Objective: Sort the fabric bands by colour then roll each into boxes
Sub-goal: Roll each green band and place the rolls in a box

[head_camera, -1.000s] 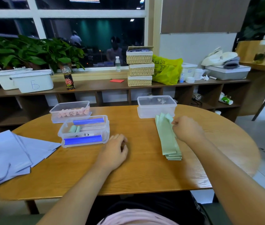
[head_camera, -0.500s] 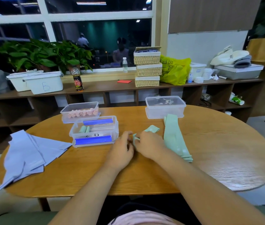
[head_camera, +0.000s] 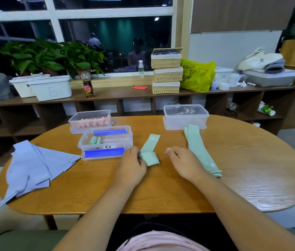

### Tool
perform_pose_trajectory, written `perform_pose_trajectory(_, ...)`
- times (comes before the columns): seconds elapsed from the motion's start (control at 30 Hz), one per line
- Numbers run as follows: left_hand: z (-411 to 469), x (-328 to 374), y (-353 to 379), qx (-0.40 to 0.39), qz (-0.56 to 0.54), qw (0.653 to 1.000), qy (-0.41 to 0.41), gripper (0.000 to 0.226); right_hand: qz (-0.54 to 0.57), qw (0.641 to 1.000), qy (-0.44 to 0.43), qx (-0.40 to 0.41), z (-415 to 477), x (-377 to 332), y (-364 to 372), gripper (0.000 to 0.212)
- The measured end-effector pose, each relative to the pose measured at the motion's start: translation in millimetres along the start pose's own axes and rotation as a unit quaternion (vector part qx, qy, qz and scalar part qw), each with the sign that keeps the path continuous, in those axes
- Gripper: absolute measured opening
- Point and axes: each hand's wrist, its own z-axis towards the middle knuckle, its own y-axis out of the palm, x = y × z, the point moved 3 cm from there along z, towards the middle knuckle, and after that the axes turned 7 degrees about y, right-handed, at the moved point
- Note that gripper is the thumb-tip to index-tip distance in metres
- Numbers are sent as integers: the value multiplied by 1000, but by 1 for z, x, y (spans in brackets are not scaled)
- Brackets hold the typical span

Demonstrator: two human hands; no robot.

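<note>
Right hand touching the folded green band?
Apart. Head view shows bare table between the right hand and the folded green band; the left hand holds its left edge.

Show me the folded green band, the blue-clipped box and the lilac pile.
folded green band (head_camera: 149, 158): head view, on its folded top layer.
blue-clipped box (head_camera: 105, 153): head view, on its front clip.
lilac pile (head_camera: 29, 169): head view, on its middle.

A single green band (head_camera: 150, 150) lies at the centre of the counter (head_camera: 161, 192), its near end folded over and pinched by the left hand (head_camera: 132, 167). A flat stack of green bands (head_camera: 197, 151) lies at 2 o'clock, and lavender bands (head_camera: 32, 169) fan out at 9. At 11 o'clock, a blue-clipped box (head_camera: 105, 153) holds two green rolls (head_camera: 95, 140), the box behind it (head_camera: 88, 127) holds pink rolls (head_camera: 92, 122), and a lidded clear box (head_camera: 185, 118) sits at 1.
</note>
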Motion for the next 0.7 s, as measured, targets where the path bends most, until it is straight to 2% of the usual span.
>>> perform_pose_trajectory(0.1,-4,-4,-2,-1,21,1000,-10,18,-49,998,-28,-7,-1,-6,5,29)
perform_pose_trajectory(0.23,-15,-3,-7,-19,30,999,19,31,-148,986,-78,-5,-9,-14,20,36)
perform_pose_trajectory(0.3,-20,-5,-10,-38,6,999,35,32,-155,985,-70,-23,-10,-15,24,42)
perform_pose_trajectory(0.4,-21,-8,-11,-46,-23,998,40,21,-170,983,-58,-39,-6,-15,28,48)
perform_pose_trajectory(0.53,-16,-6,-10,-13,-48,998,26,16,-166,985,-39,-32,9,-16,31,41)
perform_pose_trajectory(0.7,-23,-8,-11,-41,-106,993,32,21,-151,987,-48,-35,12,-16,38,40)
